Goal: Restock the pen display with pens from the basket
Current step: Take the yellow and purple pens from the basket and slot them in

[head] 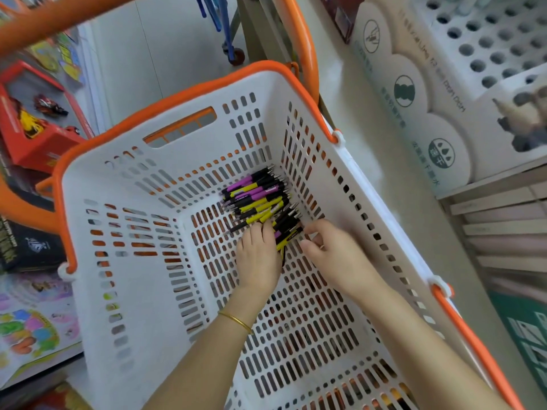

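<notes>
A white basket [97, 291] with an orange rim fills the middle of the view. Several black pens [260, 196] with yellow or purple grips lie piled in its far right corner. Both my hands reach down to the near end of that pile. My left hand [259, 255] grips a few pens, its fingers curled over them. My right hand [334, 255] pinches the clip ends of the nearest pens. The white pen display [479, 45], full of round holes, stands at the upper right; a few pens [524, 119] stick out at its lower right.
An orange cart frame [305, 39] runs behind the basket. Toy boxes and colourful books [32, 327] crowd the left side. Flat stacked packs [503, 229] fill a shelf below the display on the right.
</notes>
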### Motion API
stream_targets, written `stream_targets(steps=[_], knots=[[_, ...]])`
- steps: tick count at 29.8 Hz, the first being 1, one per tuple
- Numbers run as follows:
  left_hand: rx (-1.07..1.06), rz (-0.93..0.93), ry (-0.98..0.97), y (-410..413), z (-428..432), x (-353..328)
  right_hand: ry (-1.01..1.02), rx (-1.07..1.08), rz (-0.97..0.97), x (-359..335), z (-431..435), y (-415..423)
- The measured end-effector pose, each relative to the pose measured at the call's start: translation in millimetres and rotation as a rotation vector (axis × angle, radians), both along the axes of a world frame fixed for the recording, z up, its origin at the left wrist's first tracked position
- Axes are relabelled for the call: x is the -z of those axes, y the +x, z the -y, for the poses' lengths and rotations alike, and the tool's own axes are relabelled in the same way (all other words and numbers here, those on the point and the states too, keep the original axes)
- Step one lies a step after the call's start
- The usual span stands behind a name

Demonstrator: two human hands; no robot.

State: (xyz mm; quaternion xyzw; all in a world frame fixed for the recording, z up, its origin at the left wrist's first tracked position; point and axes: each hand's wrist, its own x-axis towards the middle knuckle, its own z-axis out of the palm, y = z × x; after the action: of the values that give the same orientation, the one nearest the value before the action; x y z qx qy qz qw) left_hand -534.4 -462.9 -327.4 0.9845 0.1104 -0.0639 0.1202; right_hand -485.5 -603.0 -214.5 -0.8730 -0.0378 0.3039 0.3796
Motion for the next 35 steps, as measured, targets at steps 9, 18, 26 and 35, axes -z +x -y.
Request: stream_targets(steps=[9,18,26,35], knots=[[-0.013,-0.229,-0.038,25,1,-9,-0.027,0.001,0.019,4,0,0],[0.061,-0.189,0.064,52,-22,-9,-0.026,0.005,0.018,1,5,3],[0.161,-0.189,0.021,43,-19,-5,-0.014,0.012,0.017,-1,6,4],[-0.020,-0.319,-0.104,41,-1,-19,-0.021,0.002,0.008,-6,5,5]])
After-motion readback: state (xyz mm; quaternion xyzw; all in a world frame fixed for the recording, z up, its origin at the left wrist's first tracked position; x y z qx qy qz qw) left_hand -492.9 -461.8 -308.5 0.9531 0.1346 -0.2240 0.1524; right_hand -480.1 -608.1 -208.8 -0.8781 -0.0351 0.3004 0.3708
